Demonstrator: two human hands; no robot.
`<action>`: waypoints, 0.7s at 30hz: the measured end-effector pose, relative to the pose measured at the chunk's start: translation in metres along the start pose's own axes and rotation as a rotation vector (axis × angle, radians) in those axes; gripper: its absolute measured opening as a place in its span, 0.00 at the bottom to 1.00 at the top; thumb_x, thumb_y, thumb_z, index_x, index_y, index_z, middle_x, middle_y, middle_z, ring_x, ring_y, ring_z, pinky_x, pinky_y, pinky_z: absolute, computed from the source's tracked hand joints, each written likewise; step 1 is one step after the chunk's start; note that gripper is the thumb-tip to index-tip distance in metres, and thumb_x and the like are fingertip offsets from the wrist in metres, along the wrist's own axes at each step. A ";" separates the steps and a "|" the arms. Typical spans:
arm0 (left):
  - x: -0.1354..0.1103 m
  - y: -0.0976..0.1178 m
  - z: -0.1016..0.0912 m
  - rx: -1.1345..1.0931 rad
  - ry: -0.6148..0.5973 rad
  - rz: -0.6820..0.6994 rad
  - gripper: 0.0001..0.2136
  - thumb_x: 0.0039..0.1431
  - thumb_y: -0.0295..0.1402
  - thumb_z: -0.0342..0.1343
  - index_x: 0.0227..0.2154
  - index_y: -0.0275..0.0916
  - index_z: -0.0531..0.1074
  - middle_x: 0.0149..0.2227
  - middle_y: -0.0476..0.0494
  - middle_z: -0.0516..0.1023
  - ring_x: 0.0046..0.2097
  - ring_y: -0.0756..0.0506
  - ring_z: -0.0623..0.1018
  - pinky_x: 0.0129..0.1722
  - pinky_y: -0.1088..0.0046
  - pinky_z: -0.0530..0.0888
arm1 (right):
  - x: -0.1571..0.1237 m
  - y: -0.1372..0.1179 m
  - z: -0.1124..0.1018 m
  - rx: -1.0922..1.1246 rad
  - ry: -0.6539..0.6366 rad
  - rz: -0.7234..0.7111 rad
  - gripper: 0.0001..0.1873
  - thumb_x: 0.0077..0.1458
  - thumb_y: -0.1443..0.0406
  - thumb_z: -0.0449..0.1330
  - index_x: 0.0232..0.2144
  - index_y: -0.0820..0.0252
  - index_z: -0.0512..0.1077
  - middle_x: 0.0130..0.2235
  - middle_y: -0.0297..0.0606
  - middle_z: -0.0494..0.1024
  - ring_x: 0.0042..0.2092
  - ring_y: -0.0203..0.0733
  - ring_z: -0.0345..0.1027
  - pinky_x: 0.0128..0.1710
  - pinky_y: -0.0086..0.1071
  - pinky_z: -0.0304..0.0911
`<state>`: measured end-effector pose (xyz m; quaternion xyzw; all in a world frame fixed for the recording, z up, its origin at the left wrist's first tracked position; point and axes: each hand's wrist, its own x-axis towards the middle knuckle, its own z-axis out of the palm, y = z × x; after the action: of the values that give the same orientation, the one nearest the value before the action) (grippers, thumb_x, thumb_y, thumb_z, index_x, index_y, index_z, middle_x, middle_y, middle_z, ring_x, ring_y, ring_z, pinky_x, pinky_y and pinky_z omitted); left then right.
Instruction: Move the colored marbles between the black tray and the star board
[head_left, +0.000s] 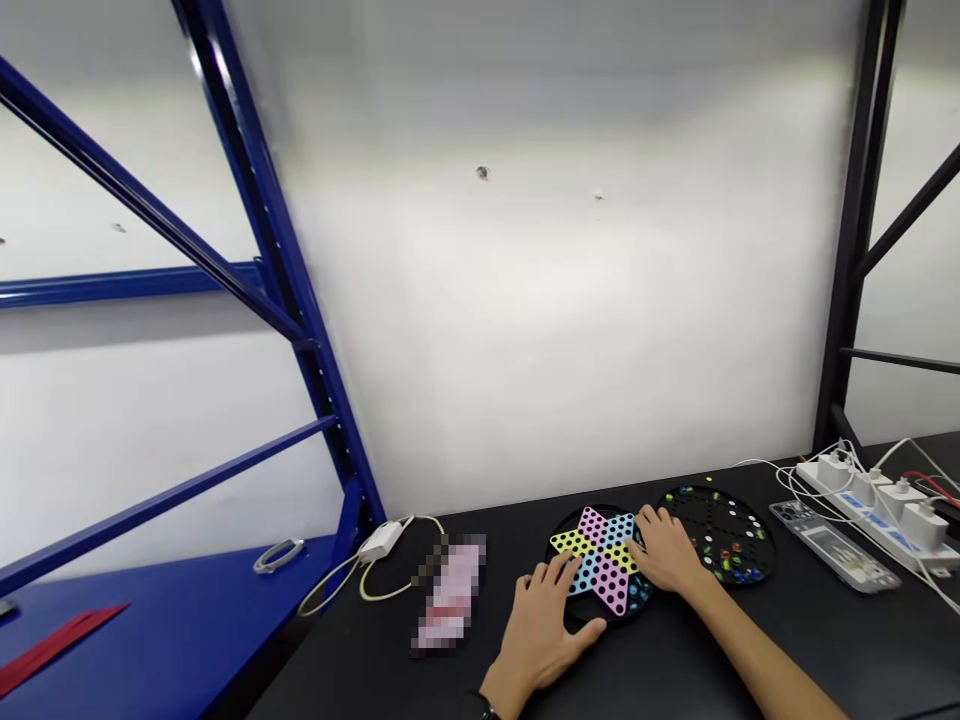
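Note:
A round black board with a pastel star of holes lies on the black table. My left hand rests on its near left rim, fingers spread flat over the board. My right hand lies on the board's right side, fingers curled down against it; whether it pinches anything is hidden. Just right of that sits a second round black board dotted with small coloured marbles.
A white charger with cable and a blurred pink item lie left of the boards. A power strip with white plugs and a flat clear-cased device sit at right. A blue shelf frame stands at left, a black one at right.

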<state>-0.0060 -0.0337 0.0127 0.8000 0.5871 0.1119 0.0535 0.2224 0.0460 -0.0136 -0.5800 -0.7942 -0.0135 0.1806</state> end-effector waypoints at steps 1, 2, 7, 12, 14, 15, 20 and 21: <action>-0.001 0.000 0.001 -0.003 0.001 -0.003 0.34 0.57 0.54 0.53 0.64 0.47 0.60 0.66 0.42 0.62 0.60 0.33 0.65 0.58 0.53 0.62 | 0.003 -0.004 0.003 -0.032 -0.012 0.025 0.19 0.63 0.58 0.48 0.46 0.64 0.73 0.49 0.51 0.73 0.50 0.56 0.66 0.47 0.44 0.60; -0.002 0.001 0.001 -0.006 0.001 -0.007 0.34 0.57 0.53 0.53 0.64 0.47 0.60 0.66 0.41 0.61 0.61 0.33 0.65 0.58 0.52 0.62 | 0.007 -0.006 0.005 -0.056 -0.024 0.059 0.20 0.63 0.58 0.48 0.45 0.65 0.73 0.49 0.53 0.72 0.49 0.57 0.67 0.46 0.44 0.60; -0.001 0.001 0.003 -0.005 -0.006 -0.018 0.35 0.56 0.54 0.54 0.64 0.46 0.60 0.66 0.41 0.61 0.61 0.32 0.64 0.59 0.52 0.61 | 0.017 -0.010 0.014 -0.088 -0.104 0.142 0.20 0.66 0.60 0.44 0.49 0.63 0.70 0.49 0.53 0.70 0.44 0.51 0.73 0.39 0.38 0.63; 0.000 -0.003 0.008 -0.015 -0.021 -0.031 0.36 0.56 0.57 0.51 0.65 0.46 0.58 0.67 0.42 0.60 0.62 0.32 0.63 0.60 0.52 0.61 | 0.018 -0.007 0.012 -0.072 -0.169 0.132 0.21 0.67 0.59 0.42 0.48 0.59 0.72 0.49 0.50 0.72 0.41 0.49 0.75 0.39 0.37 0.64; 0.000 -0.002 0.008 -0.017 -0.023 -0.038 0.36 0.56 0.57 0.52 0.65 0.46 0.59 0.67 0.42 0.60 0.62 0.32 0.62 0.60 0.52 0.60 | 0.018 -0.006 0.010 -0.066 -0.171 0.139 0.21 0.66 0.61 0.42 0.46 0.58 0.74 0.48 0.48 0.73 0.40 0.47 0.76 0.39 0.36 0.64; 0.000 -0.002 0.007 -0.017 -0.021 -0.041 0.37 0.55 0.57 0.52 0.64 0.46 0.59 0.66 0.42 0.60 0.63 0.32 0.62 0.61 0.52 0.60 | 0.017 -0.005 0.010 -0.056 -0.171 0.146 0.20 0.66 0.62 0.43 0.44 0.57 0.74 0.48 0.48 0.74 0.40 0.47 0.76 0.40 0.36 0.63; 0.000 0.001 0.003 -0.036 -0.024 -0.051 0.36 0.55 0.57 0.53 0.64 0.47 0.60 0.66 0.42 0.61 0.62 0.32 0.63 0.61 0.51 0.60 | 0.018 -0.004 0.010 0.026 -0.141 0.178 0.21 0.65 0.62 0.44 0.39 0.58 0.77 0.46 0.46 0.77 0.43 0.48 0.75 0.42 0.36 0.63; -0.001 0.001 0.003 -0.041 -0.026 -0.053 0.36 0.55 0.57 0.53 0.64 0.46 0.60 0.66 0.41 0.61 0.62 0.32 0.63 0.61 0.51 0.59 | 0.018 -0.004 0.011 0.033 -0.135 0.180 0.21 0.65 0.62 0.44 0.39 0.58 0.78 0.45 0.46 0.78 0.43 0.49 0.75 0.42 0.37 0.63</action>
<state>-0.0044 -0.0345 0.0101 0.7843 0.6048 0.1122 0.0805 0.2110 0.0640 -0.0172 -0.6456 -0.7493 0.0550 0.1368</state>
